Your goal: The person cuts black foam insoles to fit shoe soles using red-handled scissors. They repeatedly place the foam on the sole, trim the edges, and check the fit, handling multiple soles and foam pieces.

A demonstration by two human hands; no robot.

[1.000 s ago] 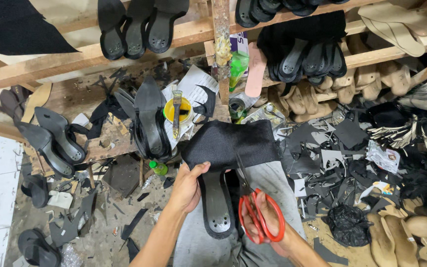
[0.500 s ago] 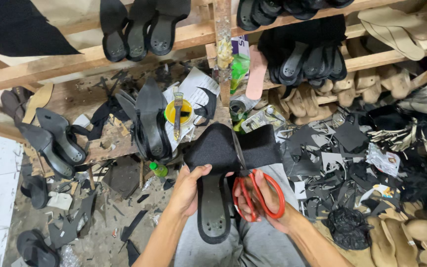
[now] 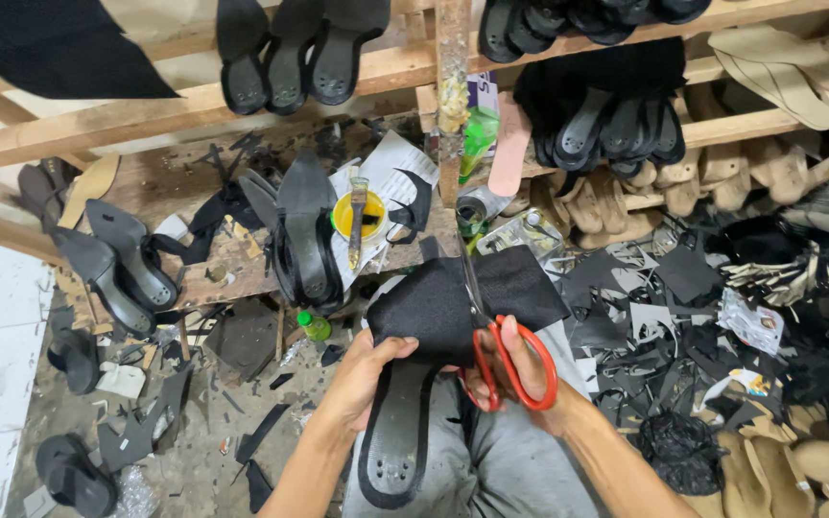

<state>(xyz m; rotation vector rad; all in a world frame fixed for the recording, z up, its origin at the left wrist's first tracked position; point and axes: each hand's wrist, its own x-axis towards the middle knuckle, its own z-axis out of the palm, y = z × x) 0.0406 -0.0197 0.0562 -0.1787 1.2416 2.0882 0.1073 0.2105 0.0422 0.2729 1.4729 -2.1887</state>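
Cutting black fabric over a shoe sole

The left hand (image 3: 362,374) grips the black oval shoe sole (image 3: 397,441) with black fabric piece (image 3: 462,302); at 3 o'clock, the right hand (image 3: 515,369) holds red-handled scissors (image 3: 501,350).

Counted: one pair of red-handled metal scissors (image 3: 506,360); one black oval shoe sole (image 3: 397,436); one piece of black fabric (image 3: 443,302); one round yellow glue tin (image 3: 357,213); one small green plastic bottle (image 3: 316,326); two hands, left (image 3: 362,374) and right (image 3: 520,369).
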